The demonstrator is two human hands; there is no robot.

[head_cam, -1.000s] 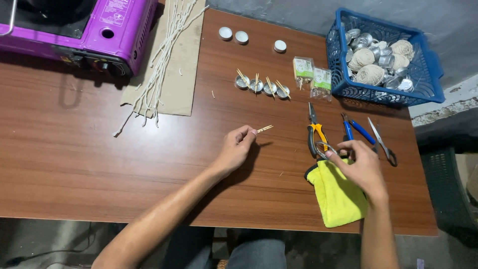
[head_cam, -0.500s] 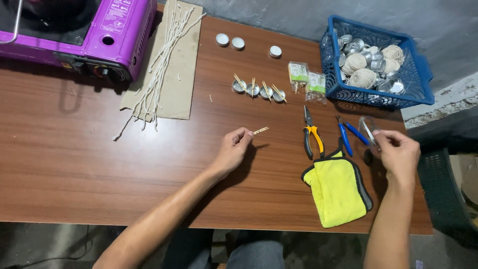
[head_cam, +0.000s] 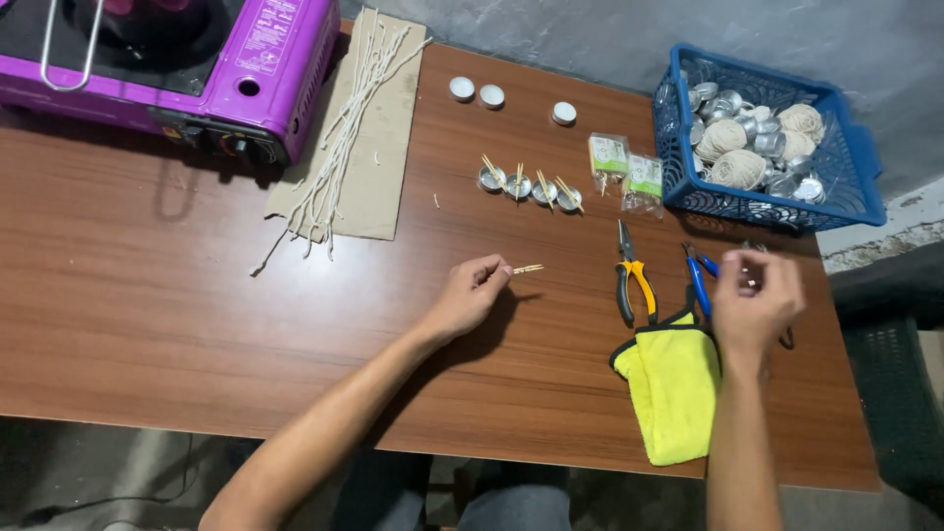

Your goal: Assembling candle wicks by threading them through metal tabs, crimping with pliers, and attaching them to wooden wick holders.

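Far left, top: purple portable gas stove [head_cam: 167, 69], box-shaped, with a pale rectangular printed label on its top right corner and a metal wire handle at its left.

Right of the stove: flat cardboard sheet [head_cam: 379, 162] on the wooden table [head_cam: 147, 324], bearing a loose bundle of white wicks [head_cam: 339, 147], long axes running from upper right to lower left.

Centre, top: three small round metal cups [head_cam: 492, 94], apart from one another. Below them, a row of four metal cups with sticks [head_cam: 531, 187], thin wooden sticks leaning out of each.

Centre: left hand [head_cam: 467, 300], resting on the table, fingers pinched shut on a short wooden stick [head_cam: 528, 268]. The stick lies roughly level just above the table, long axis left to right, free end pointing right, away from the fingers.

Right of the cup row: two small clear packets [head_cam: 626, 172], each with a green and white label, side by side, just left of the basket.

Below the packets: pliers with black and orange handles [head_cam: 629, 275], jaws pointing up. Blue-handled pliers [head_cam: 698, 280] just beside. Yellow cloth [head_cam: 674, 388] with dark edging below both, near the table's front edge.

Right: right hand [head_cam: 752, 300], raised, fingers curled inward over a small dark tool; what the tool is and whether it is gripped cannot be told.

Far right, top: blue plastic basket [head_cam: 855, 197], latticed walls, holding many metal cups and balls of pale string [head_cam: 737, 167].
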